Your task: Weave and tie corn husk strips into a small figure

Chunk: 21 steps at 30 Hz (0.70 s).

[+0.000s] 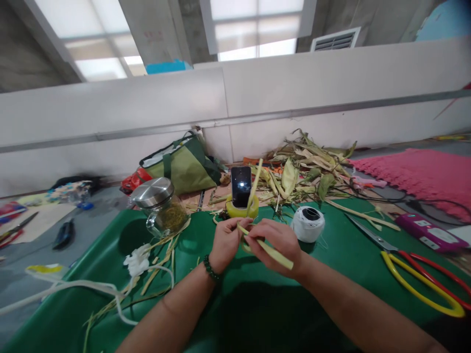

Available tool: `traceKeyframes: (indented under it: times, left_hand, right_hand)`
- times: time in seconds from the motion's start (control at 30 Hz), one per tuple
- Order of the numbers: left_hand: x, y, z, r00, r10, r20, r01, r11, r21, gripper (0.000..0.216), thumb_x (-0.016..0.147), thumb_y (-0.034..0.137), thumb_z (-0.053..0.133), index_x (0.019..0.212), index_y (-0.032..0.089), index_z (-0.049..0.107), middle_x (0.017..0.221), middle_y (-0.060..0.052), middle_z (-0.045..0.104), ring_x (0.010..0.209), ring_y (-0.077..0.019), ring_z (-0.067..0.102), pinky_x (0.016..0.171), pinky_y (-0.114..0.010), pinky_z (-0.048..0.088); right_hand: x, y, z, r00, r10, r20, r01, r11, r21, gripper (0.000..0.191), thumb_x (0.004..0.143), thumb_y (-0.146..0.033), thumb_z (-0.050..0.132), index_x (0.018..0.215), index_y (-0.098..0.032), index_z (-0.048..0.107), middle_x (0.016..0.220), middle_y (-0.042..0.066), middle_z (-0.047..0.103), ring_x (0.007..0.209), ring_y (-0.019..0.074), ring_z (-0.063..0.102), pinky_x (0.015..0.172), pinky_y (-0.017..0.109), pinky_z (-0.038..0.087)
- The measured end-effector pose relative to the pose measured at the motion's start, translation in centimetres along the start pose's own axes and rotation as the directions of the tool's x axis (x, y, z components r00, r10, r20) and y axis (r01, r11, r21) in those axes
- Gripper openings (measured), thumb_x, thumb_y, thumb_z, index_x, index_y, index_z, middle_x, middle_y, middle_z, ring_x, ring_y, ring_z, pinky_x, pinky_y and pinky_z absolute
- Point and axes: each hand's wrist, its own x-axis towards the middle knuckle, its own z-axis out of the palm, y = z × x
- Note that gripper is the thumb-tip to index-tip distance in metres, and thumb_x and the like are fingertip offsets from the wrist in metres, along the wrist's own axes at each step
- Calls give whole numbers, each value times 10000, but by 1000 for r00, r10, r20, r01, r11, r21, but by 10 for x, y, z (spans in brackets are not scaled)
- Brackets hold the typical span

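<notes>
Both my hands meet over the green mat point(257, 304) at the middle of the view. My left hand point(226, 242), with a dark bead bracelet on the wrist, is closed in a pinch on a pale yellow-green husk strip point(270, 251). My right hand point(277, 241) is closed around the same strip, whose free end sticks out toward me to the lower right. A second strip point(255, 184) rises from the hands past a phone point(241, 185) that stands upright in a yellow tape roll point(241, 212).
A spool of white thread point(308, 223) sits right of my hands, yellow-and-red-handled scissors point(412, 272) farther right. A glass jar with metal lid point(160, 206) and a white flower shape point(137, 260) lie left. Dried corn husks point(309, 169), a green bag point(182, 166) and a pink knitted mat point(423, 171) lie behind.
</notes>
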Motion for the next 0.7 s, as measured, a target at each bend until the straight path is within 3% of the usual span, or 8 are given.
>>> traceKeyframes:
  times: [0.07,0.17,0.23,0.33,0.53,0.7]
  left_hand:
    - [3,2,-1,998,-40,-47,35,992,-118,305,676,429,698,718,132,749,593,-38,683,580,-166,585,590,-283,474]
    - [3,3,-2,996,-84,-36,72,964,-257,304,605,398,775,756,135,762,663,-56,721,619,-161,609,613,-270,483]
    - [1,4,-2,994,-112,-2,107,948,-300,289,553,325,820,768,139,768,726,-64,739,674,-161,628,672,-266,489]
    - [-1,7,-2,988,-151,30,151,923,-355,296,529,264,836,796,155,771,759,-56,746,687,-149,638,705,-261,489]
    - [-2,13,-5,987,-156,25,155,922,-356,332,524,222,822,845,158,763,772,-45,743,631,-134,629,652,-256,496]
    - [-2,16,-4,995,-95,-37,82,960,-269,331,563,298,812,836,147,701,695,-4,697,611,-117,608,604,-223,479]
  right_hand:
    - [0,4,-1,976,207,-63,-198,972,128,60,839,-190,577,793,-197,615,720,26,680,652,135,642,614,247,530]
    - [0,11,0,860,511,-11,-476,809,346,123,785,-297,661,747,-181,642,671,29,685,574,145,643,523,247,539]
    - [0,14,2,789,613,29,-564,706,429,178,740,-344,704,719,-176,648,632,21,674,534,142,633,488,242,536]
    - [0,16,3,775,632,5,-569,694,442,195,719,-357,722,699,-178,647,639,18,676,557,143,639,517,248,549]
    - [-1,14,4,840,538,-71,-489,807,331,143,760,-282,678,674,-181,626,635,10,655,585,132,617,548,242,536]
    - [-2,12,7,863,505,-7,-475,816,329,101,764,-243,664,696,-181,624,652,14,656,594,137,624,558,252,536]
